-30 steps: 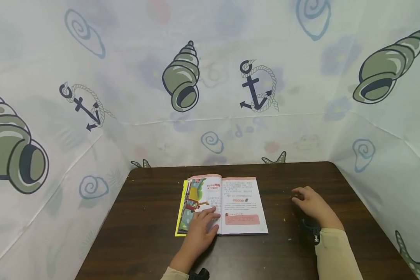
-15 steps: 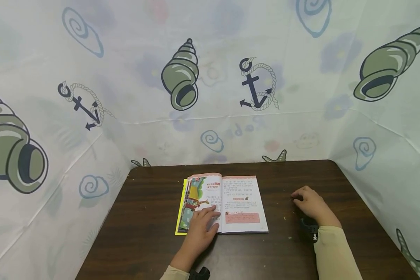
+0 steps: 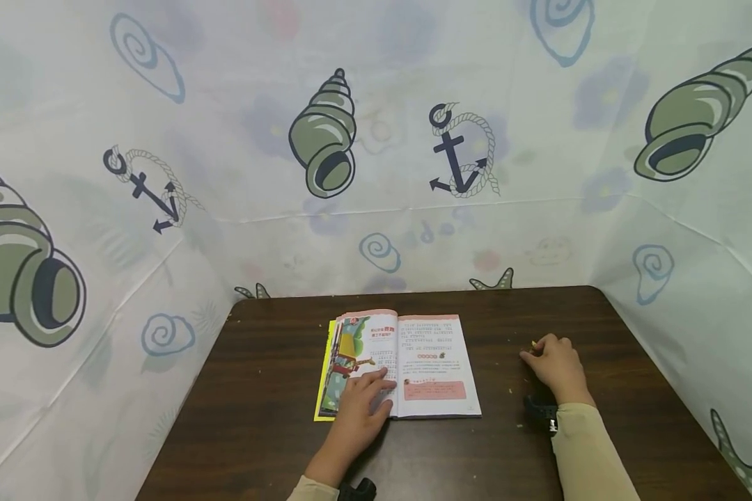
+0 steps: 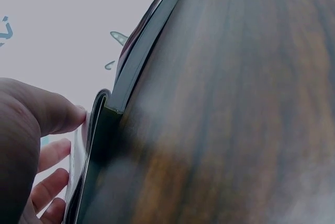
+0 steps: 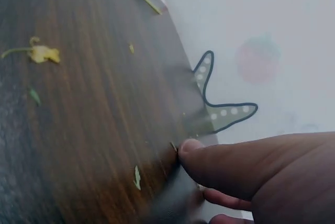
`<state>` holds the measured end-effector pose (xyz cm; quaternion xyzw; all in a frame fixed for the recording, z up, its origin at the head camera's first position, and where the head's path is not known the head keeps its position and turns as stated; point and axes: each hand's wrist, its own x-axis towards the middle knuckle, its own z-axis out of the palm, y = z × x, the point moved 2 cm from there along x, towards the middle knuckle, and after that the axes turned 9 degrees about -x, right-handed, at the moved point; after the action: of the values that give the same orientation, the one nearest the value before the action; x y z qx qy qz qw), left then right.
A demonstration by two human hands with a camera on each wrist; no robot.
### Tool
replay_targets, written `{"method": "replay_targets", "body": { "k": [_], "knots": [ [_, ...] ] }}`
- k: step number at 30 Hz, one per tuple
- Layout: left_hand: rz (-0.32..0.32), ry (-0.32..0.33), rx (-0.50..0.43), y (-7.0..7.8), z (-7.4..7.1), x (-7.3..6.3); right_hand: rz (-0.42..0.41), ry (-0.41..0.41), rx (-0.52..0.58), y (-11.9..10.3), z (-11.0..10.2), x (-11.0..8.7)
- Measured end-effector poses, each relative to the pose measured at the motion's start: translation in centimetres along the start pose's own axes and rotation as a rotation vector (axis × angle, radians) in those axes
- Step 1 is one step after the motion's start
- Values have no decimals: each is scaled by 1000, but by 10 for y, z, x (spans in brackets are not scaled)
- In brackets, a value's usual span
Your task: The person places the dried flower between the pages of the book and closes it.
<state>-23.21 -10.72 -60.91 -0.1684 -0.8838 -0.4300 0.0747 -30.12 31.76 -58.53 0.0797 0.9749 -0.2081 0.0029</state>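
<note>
An open book (image 3: 431, 362) lies on the dark wooden table, its left page showing a coloured picture and its right page printed text. My left hand (image 3: 358, 407) rests on the lower left page, fingers spread and relaxed. Seen from the left wrist, the thumb (image 4: 60, 113) lies at the book's near edge (image 4: 102, 103). To the right of the book, my right hand (image 3: 558, 365) pinches a tiny yellow bit (image 3: 533, 344) between thumb and fingers. A thin stem-like end (image 5: 174, 147) shows by the thumb tip (image 5: 191, 145) in the right wrist view; the fingers hide the rest.
A small yellow flower (image 5: 44, 54) with a stem and several green and yellow scraps, such as a leaf bit (image 5: 137, 177), lie on the table (image 3: 257, 390). Patterned cloth (image 3: 388, 139) with shells and anchors hangs close around its back and sides.
My right hand has turned and its wrist has shifted slightly left; a yellow bit now shows at its fingertips. The left hand and the book have stayed in place.
</note>
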Motion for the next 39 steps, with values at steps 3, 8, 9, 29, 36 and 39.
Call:
{"method": "replay_targets", "body": {
  "k": [3,8,9,29,36,39],
  "knots": [
    [-8,-9,-3,1,-1,1,-7,-2,1,-1,0,1],
    [-14,-13,-4,2,-1,1,-34,-8,-1,-2,-3,3],
    [-15,-13,-3,2,-1,1,-39,-9,-1,-1,-3,3],
    [-5,-21,-1,2,0,1,2,72,-32,0,-1,3],
    [1,-17,2,3,-1,0,-5,1,-27,1,4,6],
    [-1,-18,-6,2,-1,-1,-6,-27,-14,2,7,7]
  ]
}}
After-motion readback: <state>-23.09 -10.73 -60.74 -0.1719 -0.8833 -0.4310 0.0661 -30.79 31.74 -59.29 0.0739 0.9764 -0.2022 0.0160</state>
